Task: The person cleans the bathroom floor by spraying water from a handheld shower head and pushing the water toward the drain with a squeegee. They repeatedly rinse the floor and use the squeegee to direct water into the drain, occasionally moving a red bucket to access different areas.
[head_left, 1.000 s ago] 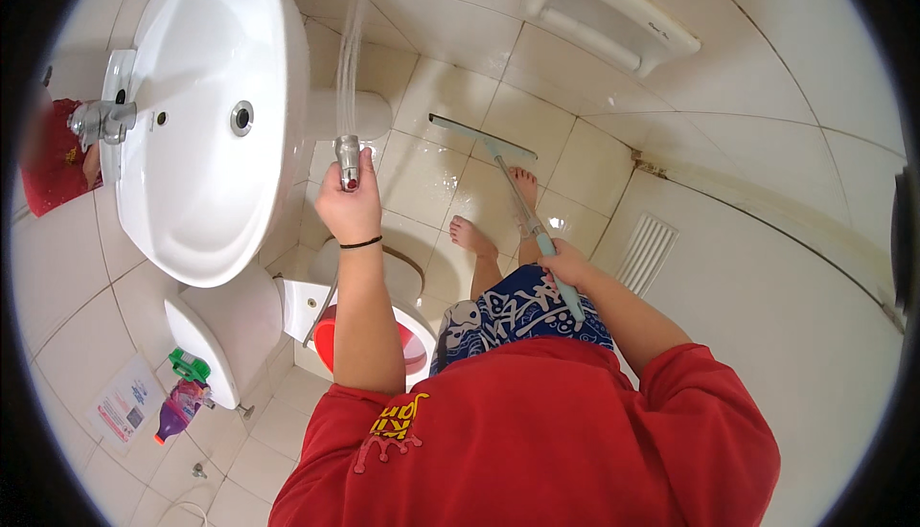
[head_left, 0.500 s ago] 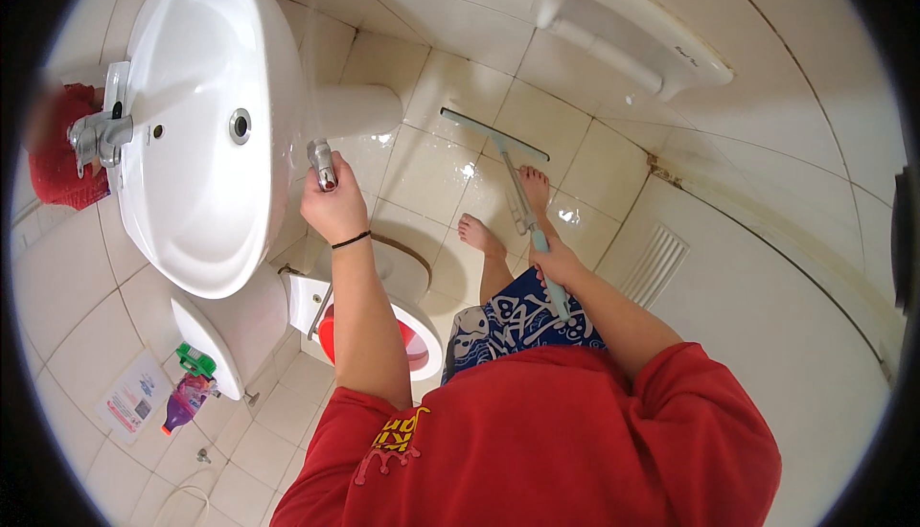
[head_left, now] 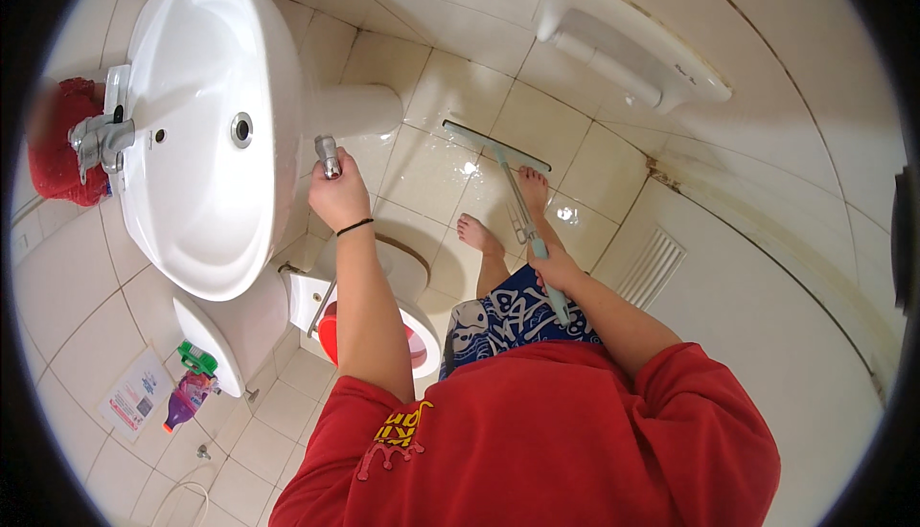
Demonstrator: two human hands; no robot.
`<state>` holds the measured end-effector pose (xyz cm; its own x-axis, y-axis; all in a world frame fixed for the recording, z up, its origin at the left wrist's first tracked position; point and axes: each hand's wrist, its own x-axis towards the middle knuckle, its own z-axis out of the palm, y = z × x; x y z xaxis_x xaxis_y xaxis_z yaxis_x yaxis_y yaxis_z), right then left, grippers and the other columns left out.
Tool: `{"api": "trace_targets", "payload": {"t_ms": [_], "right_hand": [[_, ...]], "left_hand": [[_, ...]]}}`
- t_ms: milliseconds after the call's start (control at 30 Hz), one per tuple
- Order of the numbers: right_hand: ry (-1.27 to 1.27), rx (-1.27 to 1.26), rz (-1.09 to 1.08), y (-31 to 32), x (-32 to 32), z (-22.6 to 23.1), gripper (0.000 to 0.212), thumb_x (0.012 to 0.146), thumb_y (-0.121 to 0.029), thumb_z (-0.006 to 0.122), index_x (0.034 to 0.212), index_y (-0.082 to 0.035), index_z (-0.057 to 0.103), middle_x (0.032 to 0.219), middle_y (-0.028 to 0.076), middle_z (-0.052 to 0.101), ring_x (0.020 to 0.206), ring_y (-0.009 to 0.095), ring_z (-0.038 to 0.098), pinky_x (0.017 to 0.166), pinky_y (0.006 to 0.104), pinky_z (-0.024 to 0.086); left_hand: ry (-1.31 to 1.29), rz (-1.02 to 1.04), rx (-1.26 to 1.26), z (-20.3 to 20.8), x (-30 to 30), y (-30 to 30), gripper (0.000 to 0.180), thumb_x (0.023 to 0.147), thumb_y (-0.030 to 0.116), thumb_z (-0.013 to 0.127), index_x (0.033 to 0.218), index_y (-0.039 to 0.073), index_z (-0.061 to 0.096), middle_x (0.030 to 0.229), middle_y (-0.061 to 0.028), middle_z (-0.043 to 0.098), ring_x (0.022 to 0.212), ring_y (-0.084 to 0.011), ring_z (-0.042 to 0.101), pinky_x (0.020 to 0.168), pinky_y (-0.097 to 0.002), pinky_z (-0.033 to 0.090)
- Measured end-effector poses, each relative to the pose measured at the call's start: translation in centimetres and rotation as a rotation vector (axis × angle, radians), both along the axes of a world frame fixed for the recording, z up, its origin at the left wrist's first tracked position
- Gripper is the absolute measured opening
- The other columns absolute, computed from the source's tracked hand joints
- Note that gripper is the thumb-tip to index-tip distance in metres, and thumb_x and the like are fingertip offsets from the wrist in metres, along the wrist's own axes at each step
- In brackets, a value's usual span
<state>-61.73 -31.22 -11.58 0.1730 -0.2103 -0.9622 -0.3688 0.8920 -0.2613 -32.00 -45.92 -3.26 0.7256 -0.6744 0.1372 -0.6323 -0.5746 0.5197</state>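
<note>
My left hand (head_left: 339,194) is wrapped round a silver spray nozzle (head_left: 328,155), held out between the washbasin and the wet floor. A black band circles that wrist. My right hand (head_left: 560,268) grips the pale blue-green handle of a floor squeegee (head_left: 517,194). Its long, dark-edged blade (head_left: 496,145) rests on the wet tiles, just beyond my bare right foot (head_left: 533,189). My left foot (head_left: 478,235) stands on the tiles nearer the toilet. Whether water leaves the nozzle is hard to make out.
A white washbasin (head_left: 280,67) with a metal tap (head_left: 101,142) is at the left. Below my left forearm sits a toilet (head_left: 431,343) and its tank lid (head_left: 206,347), with green and purple bottles (head_left: 190,398) beside. A white wall shelf (head_left: 690,72) juts out far right; a vented door (head_left: 747,307) stands right.
My left hand and the nozzle have shifted slightly right and turned a little. The squeegee and my right hand are almost where they were, the blade slightly lower in the picture.
</note>
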Motion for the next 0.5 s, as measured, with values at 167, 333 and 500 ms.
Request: {"api": "trace_targets", "payload": {"t_ms": [167,333,500], "right_hand": [[0.049,-0.002,0.013,-0.4,-0.3,-0.1,0.039,0.078,-0.015,0.052,0.112,0.003,0.045,0.065,0.011,0.056,0.050,0.018,0.056,0.043,0.0322,0.048],[0.044,-0.118,0.030,-0.9,-0.9,-0.1,0.039,0.077,-0.014,0.053,0.112,0.003,0.045,0.066,0.012,0.057,0.051,0.019,0.058,0.044,0.0327,0.048],[0.055,-0.078,0.014,-1.6,-1.1,0.4,0.037,0.077,-0.012,0.054,0.109,0.003,0.045,0.065,0.011,0.056,0.050,0.018,0.057,0.045,0.0322,0.048]], "left_hand": [[-0.044,0.029,0.031,-1.7,0.4,-0.5,0.033,0.076,0.031,0.062,0.065,0.001,0.058,0.056,-0.0160,0.056,0.052,-0.0326,0.054,0.054,-0.0399,0.044],[-0.035,0.050,0.107,-2.1,0.5,-0.8,0.033,0.075,0.032,0.061,0.067,0.000,0.059,0.060,-0.0180,0.058,0.057,-0.0356,0.056,0.056,-0.0413,0.045],[0.013,0.033,0.158,-1.9,0.0,-1.1,0.033,0.075,0.032,0.061,0.069,0.000,0.060,0.061,-0.0185,0.059,0.058,-0.0346,0.057,0.057,-0.0406,0.045]]}}
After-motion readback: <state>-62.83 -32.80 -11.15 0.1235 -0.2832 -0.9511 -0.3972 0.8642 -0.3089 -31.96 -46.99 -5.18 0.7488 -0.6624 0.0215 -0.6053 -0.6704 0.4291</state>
